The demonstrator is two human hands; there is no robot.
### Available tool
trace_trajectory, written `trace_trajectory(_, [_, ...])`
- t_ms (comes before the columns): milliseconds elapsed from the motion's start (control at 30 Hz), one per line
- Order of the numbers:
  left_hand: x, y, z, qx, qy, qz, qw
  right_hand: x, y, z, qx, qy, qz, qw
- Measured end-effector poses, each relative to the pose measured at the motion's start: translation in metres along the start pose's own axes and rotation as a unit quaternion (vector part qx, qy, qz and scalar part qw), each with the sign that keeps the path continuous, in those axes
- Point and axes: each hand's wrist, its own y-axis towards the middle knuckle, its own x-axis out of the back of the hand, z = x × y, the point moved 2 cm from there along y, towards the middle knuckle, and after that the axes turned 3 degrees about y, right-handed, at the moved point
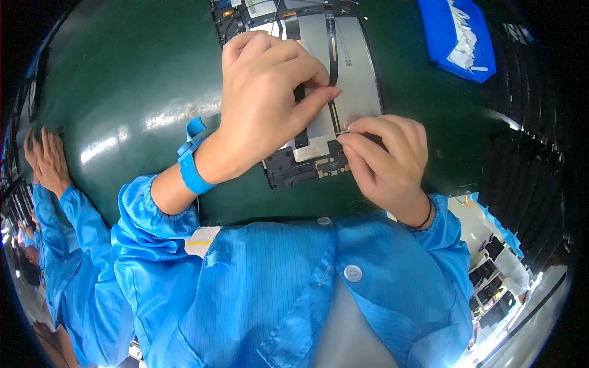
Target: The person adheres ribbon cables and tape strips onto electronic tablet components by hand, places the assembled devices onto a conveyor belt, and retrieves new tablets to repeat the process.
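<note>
An opened tablet-like device [288,172] lies under my hands, with a silver battery [359,73] and a black lower board section. Down its length runs a thin black flat cable [332,49]. My left hand [264,92] reaches across the device from the left, thumb and forefinger closed in a pinch on the cable. It covers much of the device's left half. Lower down, my right hand [392,159] has its thumb and forefinger pressed together beside the cable's lower end. Whatever is between those fingertips is too small to make out.
The device rests on a dark green tabletop [153,55]. At the far right stands a blue bin [438,37] with white strips [464,43] in it. On the left, a co-worker's hands [49,159] rest at the table edge. A blue wrist strap [193,165] circles my left wrist.
</note>
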Motion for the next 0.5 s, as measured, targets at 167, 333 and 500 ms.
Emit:
trace_trajectory(167, [0.0007, 0.0005, -0.0003, -0.001, 0.010, 0.007, 1.000, 0.0002, 0.0005, 0.0005, 0.001, 0.008, 0.002, 1.000])
trace_trajectory(333, [0.0007, 0.0005, -0.0007, 0.009, 0.003, 0.009, 1.000, -0.0007, -0.0010, -0.0009, -0.005, 0.013, 0.011, 1.000])
trace_trajectory(500, [0.0006, 0.0015, -0.0009, 0.008, -0.005, 0.002, 1.000, -0.0016, -0.0031, -0.0027, -0.003, 0.016, 0.000, 1.000])
